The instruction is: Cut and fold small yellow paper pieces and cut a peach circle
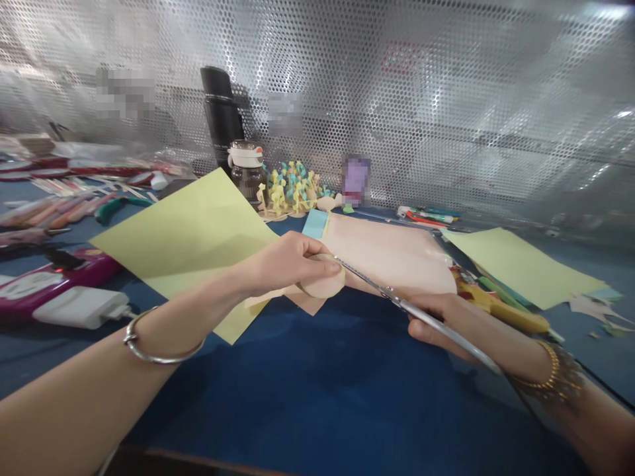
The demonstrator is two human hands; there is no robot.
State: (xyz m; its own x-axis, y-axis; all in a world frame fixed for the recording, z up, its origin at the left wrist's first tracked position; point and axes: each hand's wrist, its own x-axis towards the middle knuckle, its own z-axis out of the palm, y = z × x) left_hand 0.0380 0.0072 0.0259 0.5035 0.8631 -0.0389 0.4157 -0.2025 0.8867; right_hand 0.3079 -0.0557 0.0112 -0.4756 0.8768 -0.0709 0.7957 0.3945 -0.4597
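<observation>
My left hand (292, 261) pinches a round pale cream paper disc (325, 281) between thumb and fingers, above the blue tabletop. My right hand (441, 320) is closed around silver metal scissors (431, 320), seen nearly edge-on. Their narrow blades reach left, with the tip at the disc's upper right edge by my left thumb. Whether the blades are parted I cannot make out. Beneath and behind my left hand lies a large yellow-green paper sheet (198, 225). A pale pink sheet (387, 248) lies just beyond the blades.
A cluster of small yellow and blue paper figures (292, 188) stands at the back beside a lidded bottle (247, 165) and a black flask (221, 109). A purple power strip (84, 274) with a white charger (82, 307) is at left. Yellow-handled tools (510, 311) and more green paper (526, 261) lie right.
</observation>
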